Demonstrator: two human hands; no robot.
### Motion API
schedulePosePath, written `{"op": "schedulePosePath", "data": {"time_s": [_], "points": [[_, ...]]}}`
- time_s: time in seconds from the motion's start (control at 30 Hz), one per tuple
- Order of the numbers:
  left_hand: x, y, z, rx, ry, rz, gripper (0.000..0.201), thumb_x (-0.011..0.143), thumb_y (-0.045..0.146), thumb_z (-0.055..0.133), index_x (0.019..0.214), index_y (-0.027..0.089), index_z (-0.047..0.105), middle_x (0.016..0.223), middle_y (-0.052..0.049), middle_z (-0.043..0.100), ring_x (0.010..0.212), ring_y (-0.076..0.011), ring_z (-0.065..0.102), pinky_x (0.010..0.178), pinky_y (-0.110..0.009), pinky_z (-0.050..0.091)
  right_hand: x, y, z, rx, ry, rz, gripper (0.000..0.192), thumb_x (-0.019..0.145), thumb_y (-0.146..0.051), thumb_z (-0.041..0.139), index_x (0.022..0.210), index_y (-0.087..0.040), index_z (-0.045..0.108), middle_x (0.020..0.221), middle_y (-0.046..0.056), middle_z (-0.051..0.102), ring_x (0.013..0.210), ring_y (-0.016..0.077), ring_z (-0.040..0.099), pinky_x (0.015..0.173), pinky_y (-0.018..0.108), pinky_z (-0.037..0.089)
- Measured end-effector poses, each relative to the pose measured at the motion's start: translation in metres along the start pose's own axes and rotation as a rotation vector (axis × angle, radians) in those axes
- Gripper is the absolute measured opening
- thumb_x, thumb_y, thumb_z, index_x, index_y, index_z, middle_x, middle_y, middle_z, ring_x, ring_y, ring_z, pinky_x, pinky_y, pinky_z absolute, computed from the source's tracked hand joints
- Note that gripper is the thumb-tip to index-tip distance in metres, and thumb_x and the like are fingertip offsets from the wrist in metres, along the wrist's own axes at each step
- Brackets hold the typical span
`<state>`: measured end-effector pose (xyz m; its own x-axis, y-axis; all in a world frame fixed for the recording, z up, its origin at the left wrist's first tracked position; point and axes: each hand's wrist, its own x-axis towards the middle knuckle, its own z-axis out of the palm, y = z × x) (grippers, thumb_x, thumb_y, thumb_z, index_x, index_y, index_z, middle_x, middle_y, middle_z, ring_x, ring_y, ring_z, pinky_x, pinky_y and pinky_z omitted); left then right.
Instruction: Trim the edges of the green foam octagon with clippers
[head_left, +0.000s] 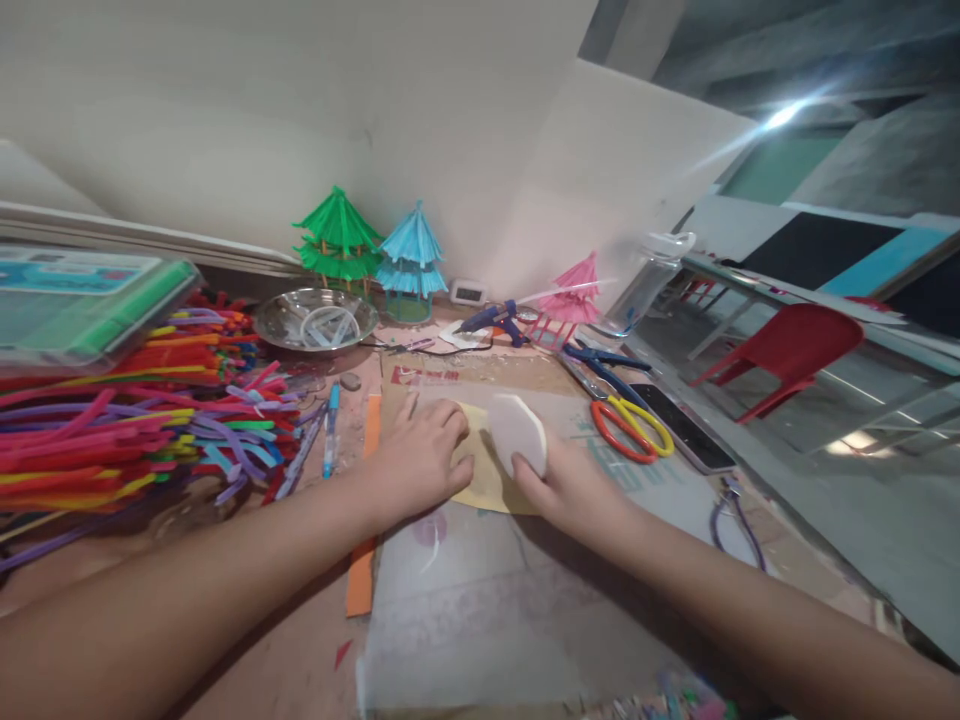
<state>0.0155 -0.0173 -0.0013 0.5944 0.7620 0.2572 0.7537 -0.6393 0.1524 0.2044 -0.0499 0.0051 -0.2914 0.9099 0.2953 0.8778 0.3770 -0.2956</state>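
Note:
My right hand (574, 485) grips a white, flat piece with angled edges (517, 432), thumb on its near face, and tilts it up above the work mat. Beneath it lies a yellow sheet with a curved edge (491, 490), partly covered by both hands. On the left part of that sheet rests my left hand (420, 450), fingers slightly bent and thumb apart, with nothing visibly held. A long orange strip (361, 575) runs beside my left wrist, partly under the forearm. Both lie over a greyish translucent mat (480, 620).
Pipe cleaners (135, 440) pile up at left under a plastic case (82, 310). A metal bowl (281, 325), green (339, 225), blue (412, 250) and pink (574, 290) tiered-roof models and a glue gun (491, 320) stand behind. Scissors (630, 430), a phone (682, 430) and pliers (727, 510) lie right.

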Motion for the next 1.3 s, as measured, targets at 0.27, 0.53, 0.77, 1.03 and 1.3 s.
{"op": "schedulePosePath", "data": {"time_s": [0.27,0.53,0.77,1.03,1.3], "points": [[0.002,-0.004,-0.001,-0.063,-0.009,0.011,0.016,0.081,0.027,0.047,0.093,0.017,0.052,0.107,-0.009,0.057,0.105,-0.0249,0.054,0.106,-0.055,0.021,0.013,0.006,0.006,0.073,0.022,0.101,0.045,0.084,-0.036,0.042,0.119,-0.01,0.053,0.078,0.014,0.07,0.07,0.0299,0.066,0.061,0.037,0.049],[0.001,-0.007,-0.013,-0.432,0.272,-0.048,0.025,0.091,0.03,0.038,0.107,0.018,0.054,0.111,-0.008,0.06,0.11,-0.021,0.05,0.096,-0.038,0.039,0.008,-0.007,-0.002,0.965,0.319,0.165,0.032,0.077,-0.04,0.059,0.098,-0.016,0.059,0.074,0.006,0.069,0.053,0.0168,0.061,0.051,0.031,0.053],[-0.001,0.004,-0.017,-0.59,0.317,-0.023,0.02,0.088,0.031,0.044,0.077,0.018,0.054,0.086,-0.004,0.06,0.088,-0.0186,0.054,0.082,-0.033,0.042,0.008,-0.007,0.013,1.344,0.071,0.223,0.037,0.076,-0.047,0.064,0.094,-0.014,0.061,0.066,0.004,0.065,0.055,0.0147,0.06,0.05,0.026,0.052],[-0.001,0.004,-0.022,-0.609,0.328,-0.018,0.027,0.09,0.029,0.038,0.068,0.019,0.049,0.075,-0.001,0.054,0.079,-0.0164,0.05,0.078,-0.03,0.04,0.009,0.006,0.01,1.397,0.067,0.24,0.036,0.071,-0.048,0.07,0.082,-0.015,0.066,0.068,0.002,0.065,0.051,0.0093,0.054,0.044,0.019,0.046],[-0.007,0.015,-0.027,-0.794,0.274,-0.004,0.03,0.093,0.031,0.03,0.075,0.018,0.05,0.08,-0.003,0.055,0.08,-0.0161,0.052,0.078,-0.031,0.041,0.012,0.0,0.009,1.716,-0.316,0.437,0.045,0.059,-0.053,0.077,0.07,-0.012,0.062,0.048,0.0,0.059,0.037,0.007,0.049,0.032,0.015,0.036]]}}
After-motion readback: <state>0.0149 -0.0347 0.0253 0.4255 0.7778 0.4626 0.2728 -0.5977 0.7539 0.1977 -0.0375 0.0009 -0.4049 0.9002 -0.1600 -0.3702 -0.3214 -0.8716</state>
